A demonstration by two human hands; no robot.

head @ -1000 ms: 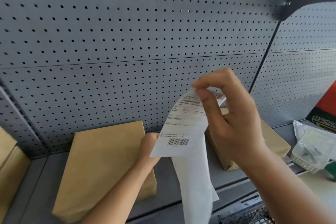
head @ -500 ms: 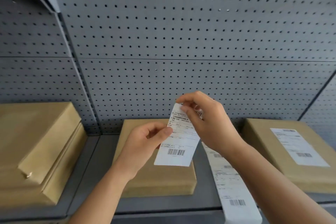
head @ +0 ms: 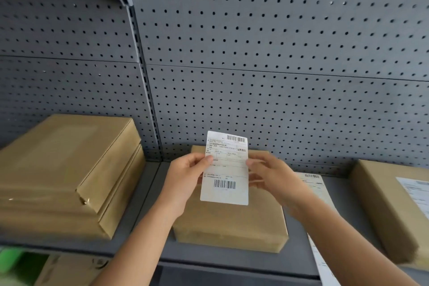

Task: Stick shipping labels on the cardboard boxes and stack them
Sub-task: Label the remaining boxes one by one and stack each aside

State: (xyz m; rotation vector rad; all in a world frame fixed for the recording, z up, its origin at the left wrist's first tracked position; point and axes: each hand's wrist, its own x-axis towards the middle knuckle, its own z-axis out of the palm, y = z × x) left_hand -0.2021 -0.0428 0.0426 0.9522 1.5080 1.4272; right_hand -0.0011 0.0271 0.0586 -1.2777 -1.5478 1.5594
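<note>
Both hands hold one shipping label (head: 224, 169) upright in front of the middle cardboard box (head: 229, 223), which lies flat on a grey metal shelf (head: 148, 234). The left hand (head: 185, 181) pinches the label's left edge about a third of the way down, thumb on the printed face and the other fingers (head: 197, 158) curled behind. The right hand (head: 274, 181) meets the right edge at about the same height; it is blurred, its fingertips touch the paper edge, and the pictures do not show for certain whether they grip it. The label's printed side faces the camera, with a small barcode at the top right and a larger one near the bottom. Its lower edge hangs over the top of the middle box; whether paper and box touch cannot be told.

To the left, two cardboard boxes (head: 69, 169) sit stacked, one on the other, with bare tops. To the right, another cardboard box (head: 383, 204) already carries a white label (head: 415, 193) on its top face. Between the middle box and the right box, a long strip of labels (head: 318, 193) lies on the shelf and hangs over its front edge, partly hidden by the right forearm. Behind everything stands a grey pegboard wall (head: 278, 53).
</note>
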